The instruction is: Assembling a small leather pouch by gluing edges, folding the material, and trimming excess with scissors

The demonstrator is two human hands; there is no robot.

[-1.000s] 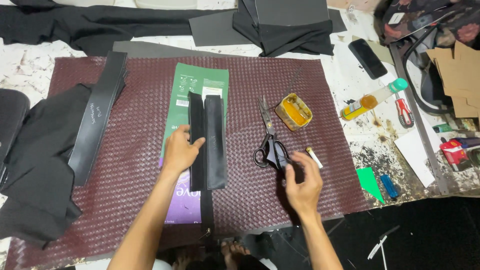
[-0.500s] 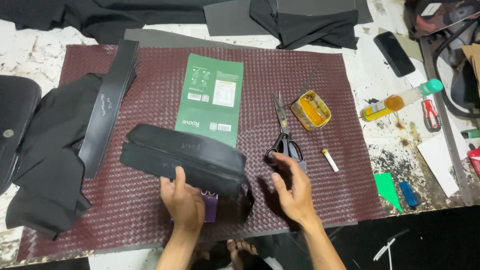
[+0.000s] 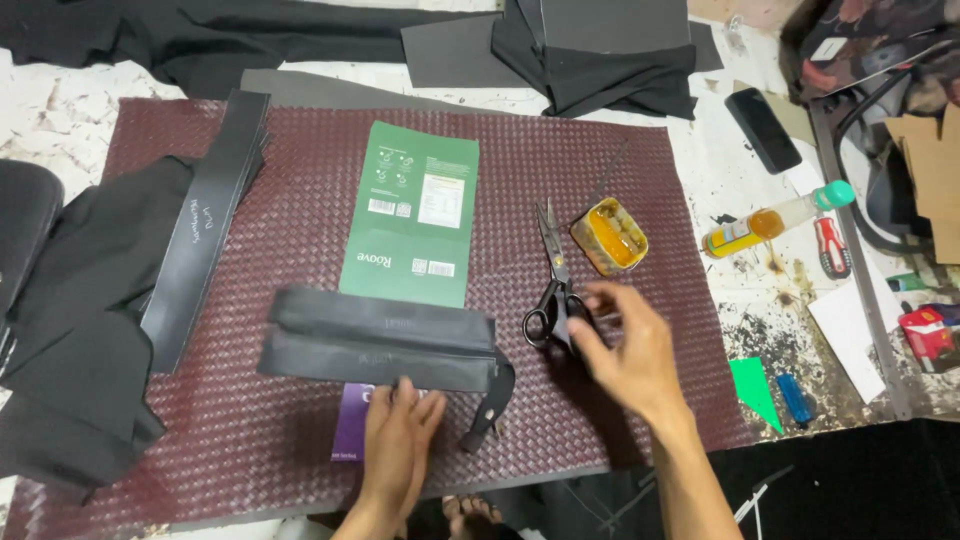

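Maroon mat (image 3: 300,470): one scissors (image 3: 553,285), two hands.

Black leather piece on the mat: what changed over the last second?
The long black leather piece went from lying upright over the green packet to lying crosswise below it, the left hand pressing its near edge. The right hand shifted onto the black-handled scissors. Scissors, yellow tin and maroon woven mat stayed put.

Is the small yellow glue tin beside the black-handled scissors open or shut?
Open: the yellow glue tin has no lid, and its amber contents show from above.
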